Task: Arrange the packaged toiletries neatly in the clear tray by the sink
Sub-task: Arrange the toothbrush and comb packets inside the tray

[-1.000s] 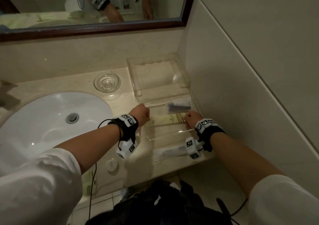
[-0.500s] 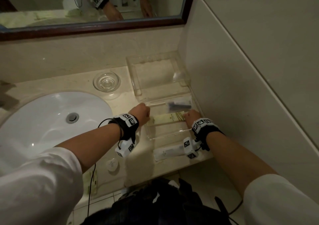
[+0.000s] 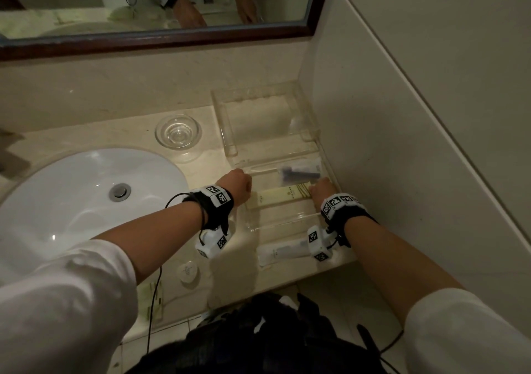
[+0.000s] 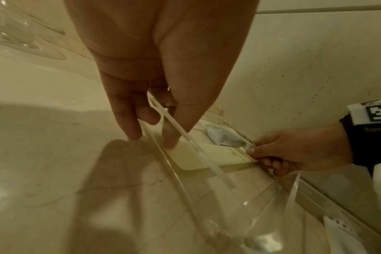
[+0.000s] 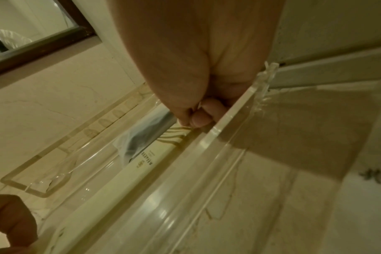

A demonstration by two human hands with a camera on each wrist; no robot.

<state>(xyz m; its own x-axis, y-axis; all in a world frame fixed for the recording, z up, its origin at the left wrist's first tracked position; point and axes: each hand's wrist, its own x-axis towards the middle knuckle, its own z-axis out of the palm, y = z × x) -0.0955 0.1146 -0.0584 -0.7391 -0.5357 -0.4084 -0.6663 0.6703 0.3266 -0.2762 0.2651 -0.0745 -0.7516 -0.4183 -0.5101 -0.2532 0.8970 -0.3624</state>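
The clear tray (image 3: 284, 222) stands on the counter against the right wall. Inside it lies a long cream package (image 3: 277, 198), with a clear pouch holding a dark item (image 3: 298, 172) just behind it. My left hand (image 3: 237, 182) is at the package's left end. In the left wrist view its fingers (image 4: 130, 132) straddle the tray's left wall and one fingertip presses the package (image 4: 198, 158). My right hand (image 3: 320, 188) pinches the package's right end (image 5: 176, 135) inside the tray rim (image 5: 218, 132).
A white packet (image 3: 280, 253) lies on the counter in front of the tray. A small round item (image 3: 188, 270) and a pale packet (image 3: 153, 299) sit near the counter's front edge. Behind the tray stands a taller clear box (image 3: 264, 121); a glass dish (image 3: 178, 132) and the sink (image 3: 71, 201) are to the left.
Both hands have moved the cream package a little farther from me, up against the dark pouch in the tray.
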